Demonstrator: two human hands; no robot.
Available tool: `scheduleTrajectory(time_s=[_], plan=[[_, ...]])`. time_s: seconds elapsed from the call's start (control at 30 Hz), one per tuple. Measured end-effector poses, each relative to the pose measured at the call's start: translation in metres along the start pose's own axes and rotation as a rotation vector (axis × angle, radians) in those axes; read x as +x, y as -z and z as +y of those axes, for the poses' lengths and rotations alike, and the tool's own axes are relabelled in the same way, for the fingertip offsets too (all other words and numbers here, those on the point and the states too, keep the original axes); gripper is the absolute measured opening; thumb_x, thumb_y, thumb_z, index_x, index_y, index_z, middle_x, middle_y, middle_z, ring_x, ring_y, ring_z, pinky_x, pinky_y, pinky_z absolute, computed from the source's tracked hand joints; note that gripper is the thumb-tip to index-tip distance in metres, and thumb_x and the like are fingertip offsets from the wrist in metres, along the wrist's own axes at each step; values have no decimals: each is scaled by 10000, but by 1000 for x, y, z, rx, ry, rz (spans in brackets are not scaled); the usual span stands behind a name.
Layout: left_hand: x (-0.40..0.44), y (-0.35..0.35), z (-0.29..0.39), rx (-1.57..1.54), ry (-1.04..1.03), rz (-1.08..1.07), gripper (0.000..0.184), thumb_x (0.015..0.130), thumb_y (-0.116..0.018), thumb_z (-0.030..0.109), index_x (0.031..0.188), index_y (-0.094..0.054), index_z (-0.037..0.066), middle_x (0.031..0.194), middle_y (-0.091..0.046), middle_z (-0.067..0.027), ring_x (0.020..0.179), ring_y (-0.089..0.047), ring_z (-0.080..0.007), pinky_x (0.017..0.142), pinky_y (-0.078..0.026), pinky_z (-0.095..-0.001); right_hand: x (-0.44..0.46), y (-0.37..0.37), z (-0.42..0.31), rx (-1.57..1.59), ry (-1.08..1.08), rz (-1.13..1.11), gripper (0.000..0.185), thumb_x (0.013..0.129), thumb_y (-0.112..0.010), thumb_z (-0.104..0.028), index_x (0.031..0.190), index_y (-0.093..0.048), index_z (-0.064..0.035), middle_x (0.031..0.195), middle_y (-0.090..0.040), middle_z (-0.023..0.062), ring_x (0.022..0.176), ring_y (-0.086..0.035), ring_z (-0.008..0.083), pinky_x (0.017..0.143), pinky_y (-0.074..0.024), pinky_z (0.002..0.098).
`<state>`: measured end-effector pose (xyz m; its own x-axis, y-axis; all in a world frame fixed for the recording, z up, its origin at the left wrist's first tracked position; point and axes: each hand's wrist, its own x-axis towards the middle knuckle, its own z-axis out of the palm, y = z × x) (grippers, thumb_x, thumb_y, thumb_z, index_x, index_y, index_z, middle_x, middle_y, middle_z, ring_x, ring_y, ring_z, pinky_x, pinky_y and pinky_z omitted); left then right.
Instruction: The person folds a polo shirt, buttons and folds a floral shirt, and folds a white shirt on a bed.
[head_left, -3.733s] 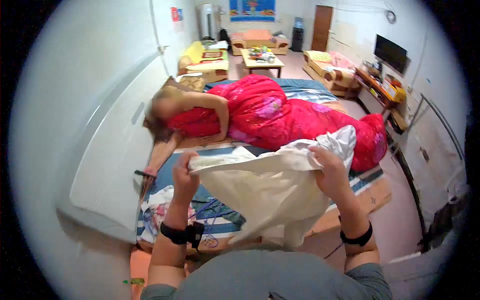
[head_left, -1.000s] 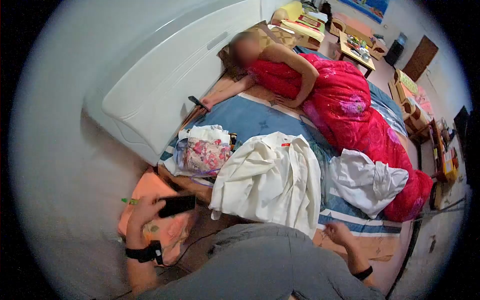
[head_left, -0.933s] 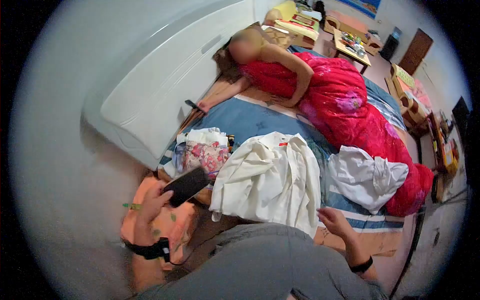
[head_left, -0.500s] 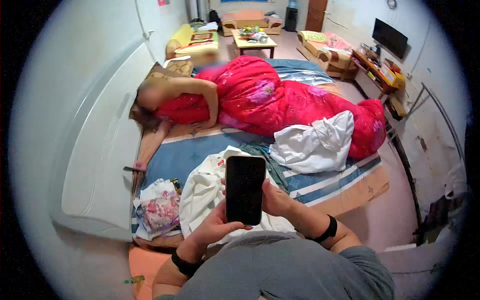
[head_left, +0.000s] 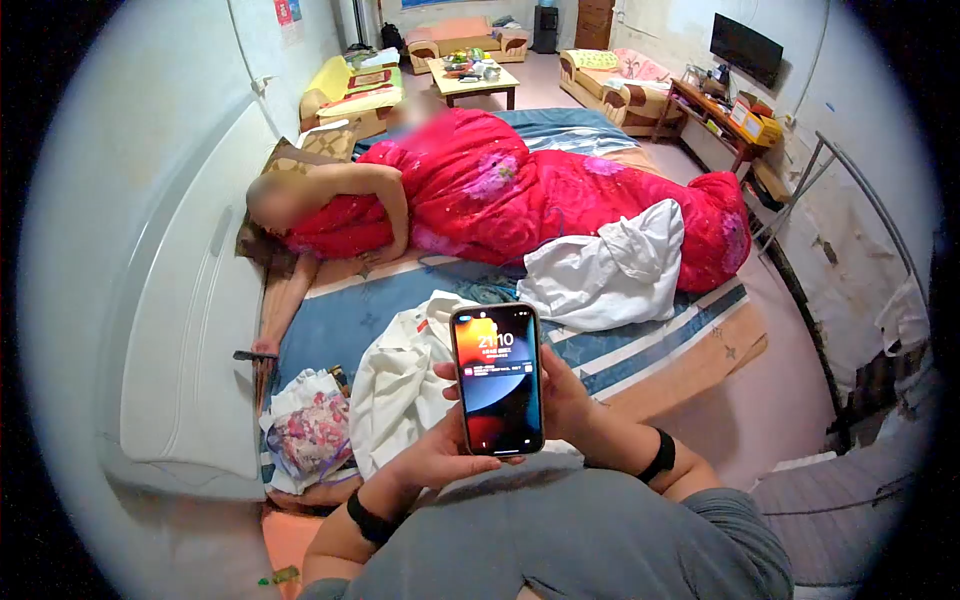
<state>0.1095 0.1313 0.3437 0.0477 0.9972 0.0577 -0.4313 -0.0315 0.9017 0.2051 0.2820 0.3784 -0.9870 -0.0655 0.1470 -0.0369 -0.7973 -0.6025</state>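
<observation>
A smartphone (head_left: 498, 405) stands upright in front of me, its lock screen lit and reading 21:10 with a notification below the time. My left hand (head_left: 440, 452) is closed around its lower left side, the thumb along the bottom edge. At the right edge, my right hand (head_left: 565, 400) also grips the phone, its fingers partly hidden behind it. Just beyond the phone a white garment (head_left: 395, 385) lies crumpled on the bed, and a second white cloth (head_left: 600, 275) rests against the red floral quilt (head_left: 590, 195).
A person (head_left: 350, 190) lies under the quilt, one hand holding a dark phone-like object (head_left: 255, 355) by the headboard (head_left: 190, 330). A floral cloth bundle (head_left: 310, 430) sits near the bed's left corner. Farther back are sofas, a low table (head_left: 480, 84) and a television (head_left: 747, 48).
The phone's screen has gone from dark to lit, showing the lock screen. Both hands still hold the phone. The whole view has shifted slightly, with the room appearing farther left and up.
</observation>
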Motion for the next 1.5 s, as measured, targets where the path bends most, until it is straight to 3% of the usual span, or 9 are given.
scheduleTrajectory(time_s=[0.37, 0.43, 0.5, 0.6, 0.7, 1.07, 1.17, 1.4, 1.5], plan=[[-15, 2, 9, 35, -36, 16, 646, 796, -587, -27, 1318, -212, 42, 1189, -490, -141, 1035, -547, -228, 900, -441, -352, 2, -3, 18, 49, 55, -19, 709, 875, -309, -560, 1371, -211, -63, 1341, -333, 219, 1187, -409, 333, 960, -369, 460], [-20, 3, 11, 20, -40, 34, 656, 796, -583, -36, 1323, -202, 49, 1195, -485, -141, 1040, -542, -226, 903, -438, -356, -1, 2, 22, -240, 114, 385, 633, 899, -352, -474, 1345, -249, -37, 1336, -356, 170, 1199, -398, 276, 986, -328, 451], [-26, 7, 14, 9, -51, 53, 666, 795, -578, -45, 1329, -192, 55, 1200, -480, -142, 1046, -538, -224, 906, -435, -360, -6, -16, 6, -732, 572, 354, 478, 868, -463, -277, 1260, -358, -24, 1304, -368, 127, 1220, -335, 218, 1001, -264, 397], [-18, 2, 9, 7, -71, 60, 680, 792, -574, -58, 1337, -188, 65, 1218, -463, -145, 1061, -526, -221, 913, -431, -364, -57, -77, -27, -789, 587, -52, 335, 775, -596, -263, 1063, -508, -116, 1185, -452, 146, 1025, -463, 264, 937, -303, 407], [-20, 8, 9, 44, -110, 57, 694, 785, -572, -74, 1345, -186, 65, 1218, -466, -127, 1063, -521, -214, 907, -435, -360, -52, -131, -38, -312, 370, -835, 324, 839, -572, -162, 1097, -528, 29, 1099, -498, 192, 1014, -482, 374, 851, -397, 502], [-24, 20, 9, 42, -68, 32, 688, 793, -585, -36, 1340, -177, 58, 1215, -461, -135, 1058, -525, -206, 900, -437, -348, -63, -153, -18, -495, 461, -824, 242, 810, -611, -129, 1038, -555, -68, 1094, -524, 116, 1003, -498, 273, 889, -388, 420], [-27, 22, 11, 49, -96, 46, 683, 786, -569, -75, 1334, -185, 60, 1225, -455, -139, 1082, -511, -223, 920, -433, -363, -60, -163, -5, -230, 463, -478, 217, 804, -618, -127, 1008, -564, -78, 1047, -539, 100, 1000, -499, 251, 898, -366, 415], [-21, 31, 3, 24, -92, 14, 702, 780, -564, -93, 1342, -184, 85, 1233, -449, -138, 1091, -504, -229, 918, -437, -378, -65, -102, -6, -757, 295, -967, 149, 858, -536, -212, 837, -570, -68, 769, -587, 98, 738, -554, 250, 706, -438, 401], [-13, 29, -4, 10, -105, 44, 695, 771, -565, -102, 1330, -197, 85, 1224, -458, -139, 1068, -519, -228, 898, -449, -385, -67, -68, 4, -894, 374, 100, 162, 868, -507, -177, 903, -536, -21, 712, -533, 80, 689, -539, 180, 681, -459, 313]])
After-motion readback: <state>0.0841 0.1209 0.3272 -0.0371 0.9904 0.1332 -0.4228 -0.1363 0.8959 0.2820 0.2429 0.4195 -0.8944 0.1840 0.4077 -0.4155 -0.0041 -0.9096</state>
